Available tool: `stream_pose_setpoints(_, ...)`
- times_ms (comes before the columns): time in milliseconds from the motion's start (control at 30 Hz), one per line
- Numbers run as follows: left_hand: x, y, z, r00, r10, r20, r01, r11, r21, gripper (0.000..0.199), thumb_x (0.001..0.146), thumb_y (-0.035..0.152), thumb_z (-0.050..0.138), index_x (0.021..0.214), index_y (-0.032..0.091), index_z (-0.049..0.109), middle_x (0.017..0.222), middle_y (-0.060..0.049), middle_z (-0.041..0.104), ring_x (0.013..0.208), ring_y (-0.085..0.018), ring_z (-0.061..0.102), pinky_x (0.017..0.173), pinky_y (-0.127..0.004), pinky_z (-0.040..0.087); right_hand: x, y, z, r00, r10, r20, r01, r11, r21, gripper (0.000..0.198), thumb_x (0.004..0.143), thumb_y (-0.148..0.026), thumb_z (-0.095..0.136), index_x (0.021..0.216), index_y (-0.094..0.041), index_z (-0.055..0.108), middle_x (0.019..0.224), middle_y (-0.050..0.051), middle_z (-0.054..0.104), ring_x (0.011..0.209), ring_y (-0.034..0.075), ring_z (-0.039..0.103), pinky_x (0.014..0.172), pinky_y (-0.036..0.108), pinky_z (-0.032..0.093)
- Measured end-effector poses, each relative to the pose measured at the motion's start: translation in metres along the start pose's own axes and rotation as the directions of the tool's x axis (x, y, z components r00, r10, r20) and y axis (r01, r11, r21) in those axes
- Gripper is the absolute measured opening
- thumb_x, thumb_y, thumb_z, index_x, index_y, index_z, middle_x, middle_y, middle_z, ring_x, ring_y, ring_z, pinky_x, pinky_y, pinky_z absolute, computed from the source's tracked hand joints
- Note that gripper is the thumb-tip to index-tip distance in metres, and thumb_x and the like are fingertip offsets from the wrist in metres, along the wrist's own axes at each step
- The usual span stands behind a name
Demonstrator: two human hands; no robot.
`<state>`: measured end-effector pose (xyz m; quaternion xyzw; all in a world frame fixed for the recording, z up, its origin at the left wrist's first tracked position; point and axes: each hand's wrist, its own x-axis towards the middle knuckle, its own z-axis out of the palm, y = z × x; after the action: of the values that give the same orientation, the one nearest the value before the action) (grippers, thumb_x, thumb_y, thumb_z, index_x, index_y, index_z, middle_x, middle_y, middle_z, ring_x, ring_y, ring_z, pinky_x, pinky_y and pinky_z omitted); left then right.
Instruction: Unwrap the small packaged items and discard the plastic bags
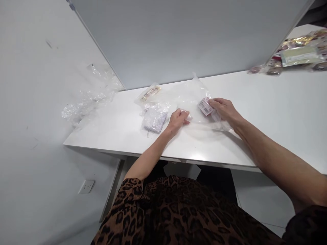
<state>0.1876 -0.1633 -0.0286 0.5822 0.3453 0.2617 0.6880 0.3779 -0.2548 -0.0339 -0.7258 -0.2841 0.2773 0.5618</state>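
Note:
Above the white table, my right hand (225, 109) is closed on a small packet with a pink-and-white barcode label (205, 107). My left hand (176, 121) pinches a small flat clear packet with a pinkish edge (186, 114); its contents are hard to make out. A large clear plastic bag (195, 90) spreads between and behind both hands. Whether the two packets lie inside it or against it, I cannot tell. Left of my left hand rests a crinkled clear packet with something pale lilac in it (155, 119). Behind that lies a clear packet with a gold-coloured item (151, 93).
Crumpled clear plastic wrap (88, 103) is heaped at the table's left end by the wall. A grey panel (184, 37) rises along the back edge. Several wrapped goods, including a pale green packet (298, 56), lie at the far right. The white tabletop (276, 112) extends rightward.

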Motion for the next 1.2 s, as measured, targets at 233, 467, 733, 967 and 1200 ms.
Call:
stream_pose_setpoints(233, -0.012, -0.002, -0.021, 0.995, 0.099, 0.019, -0.096, 0.989, -0.111, 0.035, 0.086, 0.043, 0.080, 0.094, 0.019, 0.056, 0.105, 0.000, 0.068, 0.102, -0.019, 0.077, 0.092, -0.035, 0.060, 0.008, 0.005, -0.015, 0.963, -0.269, 0.015, 0.268, 0.954, -0.134, 0.032, 0.085, -0.041, 0.070, 0.112, -0.025, 0.072, 0.114, 0.009, 0.073, 0.102, 0.027, 0.066, 0.095, 0.050, 0.055)
stream_pose_setpoints(467, -0.033, 0.001, -0.032, 0.982, 0.183, 0.044, -0.178, 0.980, -0.089, 0.046, 0.077, 0.054, 0.083, 0.093, 0.019, 0.057, 0.116, -0.005, 0.070, 0.106, -0.024, 0.077, 0.090, -0.038, 0.063, -0.014, 0.011, 0.010, 0.768, -0.412, 0.490, 0.633, 0.601, -0.487, 0.070, 0.089, -0.062, 0.058, 0.145, -0.020, 0.061, 0.148, 0.018, 0.061, 0.134, 0.044, 0.054, 0.110, 0.067, 0.044)
stream_pose_setpoints(733, -0.070, -0.032, -0.050, 0.983, 0.084, -0.161, -0.090, 0.996, -0.029, 0.047, 0.078, 0.054, 0.085, 0.094, 0.017, 0.060, 0.109, -0.007, 0.075, 0.081, -0.017, 0.077, 0.072, -0.028, 0.061, -0.032, 0.012, 0.026, 0.685, -0.424, 0.592, 0.726, 0.332, -0.602, 0.054, 0.102, -0.056, 0.040, 0.146, -0.029, 0.057, 0.148, 0.016, 0.060, 0.123, 0.041, 0.059, 0.100, 0.060, 0.045)
stream_pose_setpoints(967, -0.088, -0.038, -0.051, 0.972, 0.072, -0.223, -0.060, 0.997, 0.056, 0.040, 0.080, 0.049, 0.083, 0.087, 0.017, 0.059, 0.103, -0.004, 0.074, 0.068, -0.010, 0.068, 0.067, -0.029, 0.064, -0.020, 0.015, 0.026, 0.806, -0.362, 0.468, 0.589, 0.422, -0.689, 0.051, 0.106, -0.044, 0.031, 0.138, -0.020, 0.064, 0.115, 0.020, 0.068, 0.107, 0.037, 0.058, 0.090, 0.054, 0.047)
stream_pose_setpoints(1200, -0.121, -0.018, -0.053, 0.975, 0.098, -0.201, -0.087, 0.994, 0.063, 0.045, 0.083, 0.056, 0.080, 0.089, 0.019, 0.055, 0.116, -0.009, 0.077, 0.066, -0.012, 0.074, 0.061, -0.027, 0.062, 0.015, 0.036, -0.006, 0.898, -0.390, 0.202, 0.424, 0.651, -0.629, 0.048, 0.098, -0.044, 0.051, 0.136, -0.019, 0.065, 0.119, 0.022, 0.066, 0.119, 0.042, 0.052, 0.101, 0.064, 0.043)
